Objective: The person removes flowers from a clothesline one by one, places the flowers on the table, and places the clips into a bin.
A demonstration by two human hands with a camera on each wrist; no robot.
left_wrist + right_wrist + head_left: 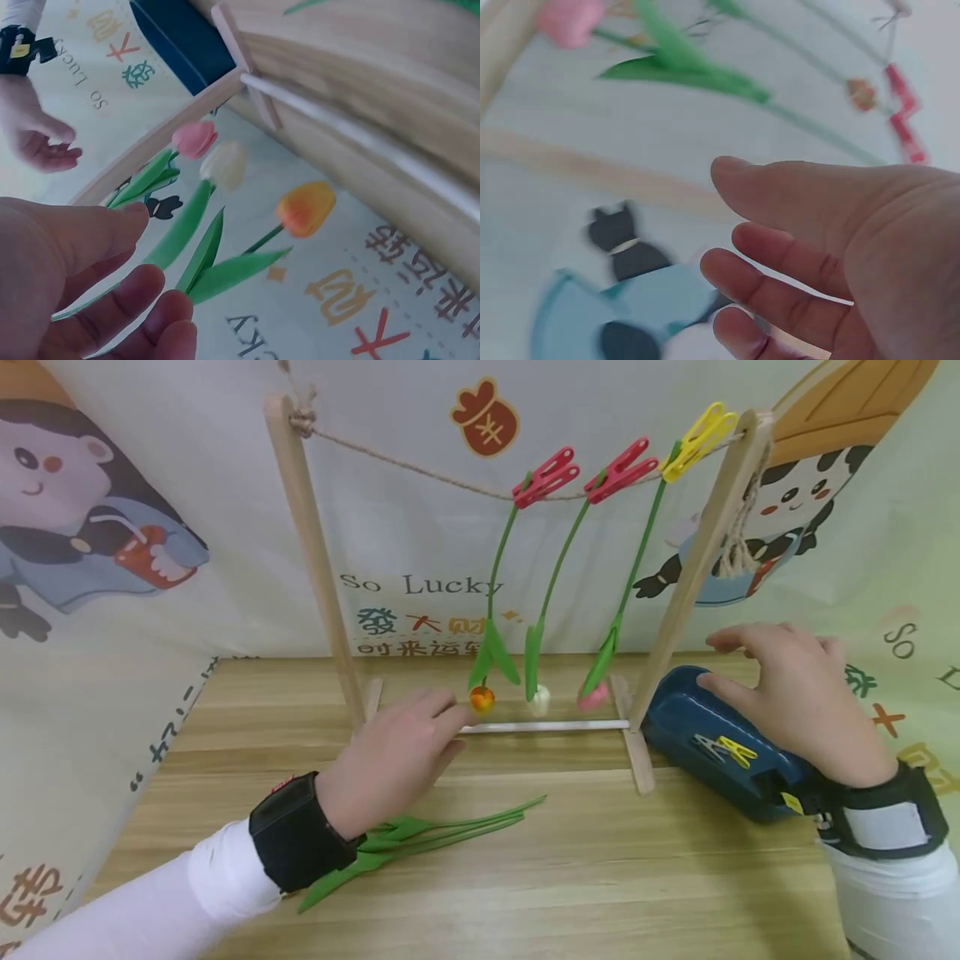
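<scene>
"Grip check: what do you have hold of?"

"Nothing. Your left hand is relaxed, thumb parted from loosely bent fingers; your right hand hovers just as empty."

"And around your grip?"

"Beneath your left wrist lie loose tulip stems; below your right, a navy bin with a grey peg in it. Just past your left fingertips hangs the orange tulip, head down; farther right, the white tulip and pink tulip."

"Your risk?"

"Your left knuckles could knock the orange one swinging. If its red peg, well above your fingers, bites shallowly, the stem might slip out. The sagging rope could also let pegs slide together."

"Do your views differ?"

"Your left wrist view shows nothing pinched between thumb and fingertips, which the head view leaves unclear; only the head view shows what lies in your bin."
</scene>
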